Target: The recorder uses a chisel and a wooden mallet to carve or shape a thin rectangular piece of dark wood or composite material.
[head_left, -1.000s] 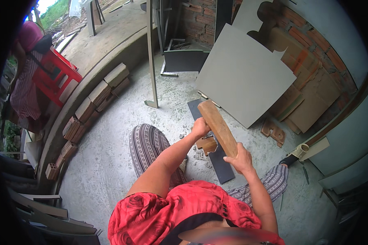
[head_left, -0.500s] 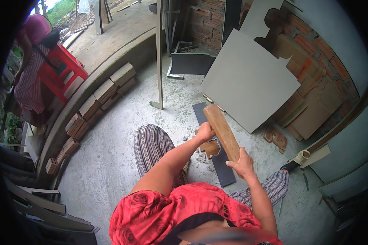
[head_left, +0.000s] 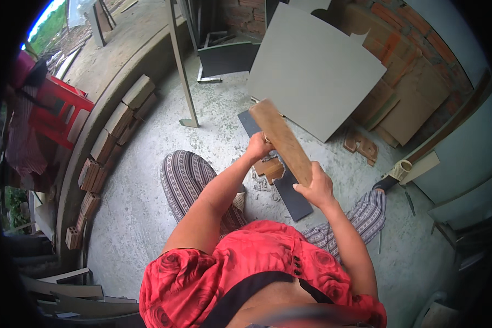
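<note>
A thick, long wooden block (head_left: 283,141) slants in front of me above the floor. My right hand (head_left: 316,187) grips its near end, thumb on the left side. Against the block's left edge, farther up, my left hand (head_left: 259,146) is closed on it, its fingertips partly hidden by the wood. Beneath lies a narrow dark board (head_left: 293,201) on the concrete. A small brown piece of cut wood (head_left: 269,169) rests at that board's left side, partly covered by the block and my left hand. Grey crumbs and chips are scattered around it.
A large grey panel (head_left: 317,71) leans beyond the block, with cardboard (head_left: 415,98) to its right. A cut-out wooden piece (head_left: 361,146) lies on the floor. An upright strip (head_left: 181,65) stands farther left, near stacked bricks (head_left: 105,145). A person sits by a red plastic chair (head_left: 65,112).
My view has shifted, so the surroundings sit higher and further left. Both hands stay on the wooden block, which keeps nearly the same slant over the dark board.
</note>
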